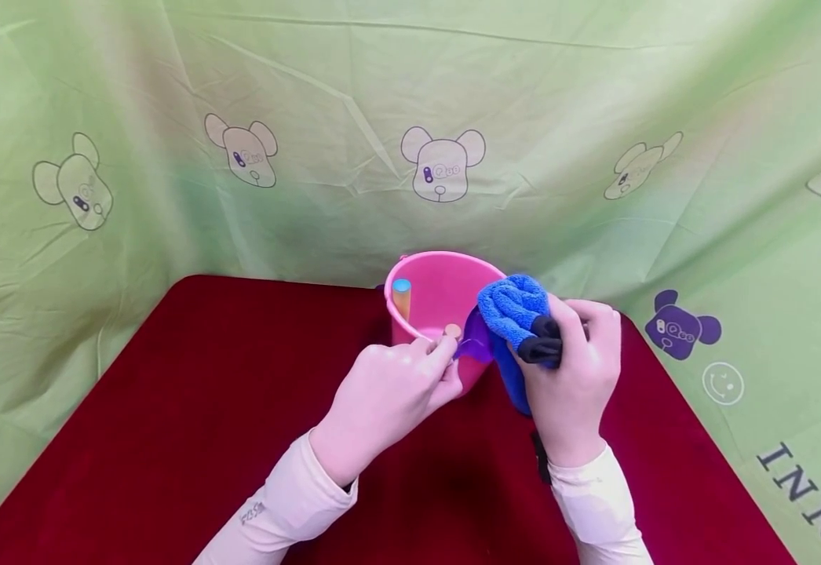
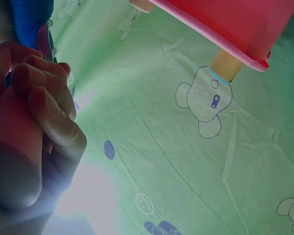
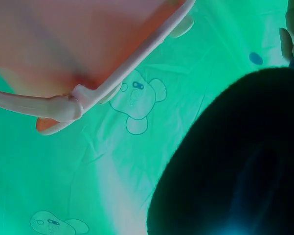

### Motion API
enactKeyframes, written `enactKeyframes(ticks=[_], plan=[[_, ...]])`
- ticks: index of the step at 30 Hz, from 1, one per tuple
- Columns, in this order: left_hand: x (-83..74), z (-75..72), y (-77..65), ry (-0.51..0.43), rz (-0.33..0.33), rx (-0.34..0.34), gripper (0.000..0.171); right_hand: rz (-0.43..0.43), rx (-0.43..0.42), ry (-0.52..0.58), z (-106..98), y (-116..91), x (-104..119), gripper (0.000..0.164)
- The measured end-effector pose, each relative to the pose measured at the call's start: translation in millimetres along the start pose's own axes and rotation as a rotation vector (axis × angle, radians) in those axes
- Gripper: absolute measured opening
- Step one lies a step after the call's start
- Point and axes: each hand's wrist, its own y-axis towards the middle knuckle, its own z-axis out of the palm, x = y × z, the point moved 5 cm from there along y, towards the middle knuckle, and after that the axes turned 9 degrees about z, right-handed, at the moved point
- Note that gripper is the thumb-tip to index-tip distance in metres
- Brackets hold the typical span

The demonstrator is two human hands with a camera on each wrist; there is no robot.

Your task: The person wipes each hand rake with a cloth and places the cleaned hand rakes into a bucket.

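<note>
My left hand (image 1: 396, 392) pinches the edge of a translucent purple plastic piece (image 1: 477, 339), whose kind I cannot tell, in front of a pink bucket (image 1: 391, 302). My right hand (image 1: 580, 369) grips a folded blue towel (image 1: 512, 306) with black edging, bunched against the purple piece's right side. The towel covers part of that piece. In the left wrist view, the fingers of the left hand (image 2: 54, 98) are curled, with the blue towel (image 2: 32, 19) just beyond. The towel (image 3: 235, 161) looks dark and large in the right wrist view, and it hides the right hand there.
The bucket holds a tan stick with a blue end (image 1: 401, 289), and a round tan end (image 1: 452, 331) shows by its near rim. A pale handle (image 3: 34, 105) is attached to the bucket. Dark red cloth (image 1: 241, 377) covers the table; a green printed curtain (image 1: 354, 157) surrounds it.
</note>
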Motion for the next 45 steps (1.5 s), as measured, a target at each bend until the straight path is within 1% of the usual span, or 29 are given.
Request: enactKeyframes(ticks=[5,10,22,28,32,35,38,41,45], plan=[[1.4,0.1,-0.7,-0.021,-0.010,-0.002,0.026,-0.045,-0.087,0.001,-0.4,0.0,4.5,0.019],[3.0,0.7,-1.9,-0.049,-0.023,-0.007,0.025,-0.089,-0.137,-0.011,-0.4,-0.1,8.7,0.017],[2.8,4.0,-2.9,-0.065,-0.037,0.003,0.027,-0.131,-0.198,-0.048,-3.4,2.9,15.4,0.015],[3.3,6.6,-3.3,-0.084,-0.063,0.011,0.027,-0.141,-0.191,-0.073,-4.7,2.9,15.3,0.016],[4.0,8.7,-3.2,-0.091,-0.080,0.011,0.025,-0.108,-0.185,-0.064,-6.4,3.2,11.0,0.019],[4.8,10.0,-2.6,-0.084,-0.090,0.015,0.018,-0.043,-0.159,-0.033,-8.5,3.8,5.3,0.024],[6.8,11.4,-2.3,-0.072,-0.108,0.021,0.011,0.028,-0.111,-0.001,-10.0,3.9,0.6,0.030],[8.5,12.3,-2.6,-0.065,-0.126,0.025,0.016,0.071,-0.071,0.015,-9.7,3.2,-0.6,0.035],[8.8,12.8,-2.7,-0.058,-0.141,0.036,0.023,0.069,-0.044,0.037,-8.0,-0.2,3.6,0.037]])
